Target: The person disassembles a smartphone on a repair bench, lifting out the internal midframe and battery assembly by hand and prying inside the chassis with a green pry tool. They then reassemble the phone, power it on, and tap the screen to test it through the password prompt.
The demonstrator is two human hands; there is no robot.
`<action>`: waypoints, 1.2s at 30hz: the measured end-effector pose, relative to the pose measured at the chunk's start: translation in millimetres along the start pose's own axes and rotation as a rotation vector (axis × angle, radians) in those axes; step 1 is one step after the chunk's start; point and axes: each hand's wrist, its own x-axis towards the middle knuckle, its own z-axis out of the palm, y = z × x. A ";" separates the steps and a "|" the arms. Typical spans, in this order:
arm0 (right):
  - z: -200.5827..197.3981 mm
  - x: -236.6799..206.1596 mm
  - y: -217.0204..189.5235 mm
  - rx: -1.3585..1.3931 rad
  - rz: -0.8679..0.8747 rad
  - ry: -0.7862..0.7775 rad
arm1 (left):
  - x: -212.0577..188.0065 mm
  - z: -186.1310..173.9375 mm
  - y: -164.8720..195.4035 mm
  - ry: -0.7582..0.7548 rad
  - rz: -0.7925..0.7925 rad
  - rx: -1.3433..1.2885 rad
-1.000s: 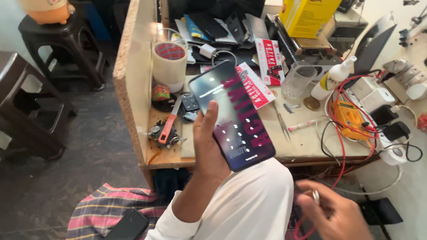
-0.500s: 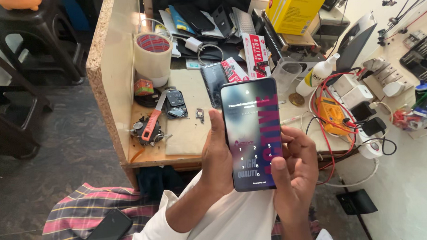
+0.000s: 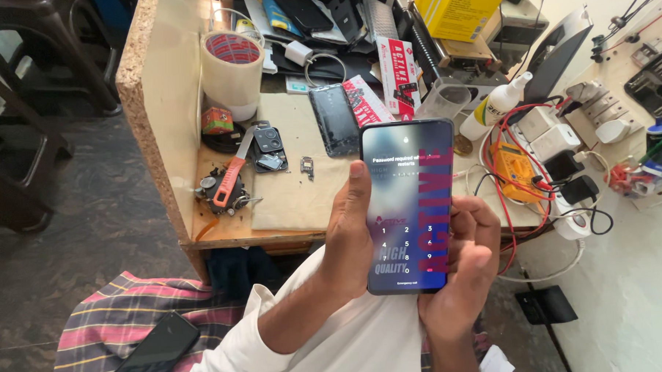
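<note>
Black slab smartphone with lit lock-screen keypad point(image 3: 407, 205) held upright above front edge of cluttered wooden desk point(image 3: 287, 202). Left hand point(image 3: 349, 233) fingers wrapped on left edge. Right hand point(image 3: 462, 266) fingers curled behind lower right, thumb poised beside keypad. Phone powered on; no digits entered yet, unlocking left.

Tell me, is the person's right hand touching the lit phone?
Touching. The head view shows the right hand wrapped round the lit phone, fingers on its right edge.

Yellow box point(image 3: 462, 5) (top) cut by frame edge.
</note>
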 end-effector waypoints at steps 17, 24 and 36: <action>-2.8 3.9 -4.8 0.057 0.101 -0.013 | 2.0 -1.6 3.5 -0.024 0.049 -0.035; 1.3 3.1 -8.5 0.087 0.129 -0.025 | 0.8 -5.8 10.8 -0.056 0.041 -0.036; 5.1 -2.0 -7.7 -0.034 0.064 0.010 | 6.8 -14.8 6.0 -0.085 -0.028 -0.163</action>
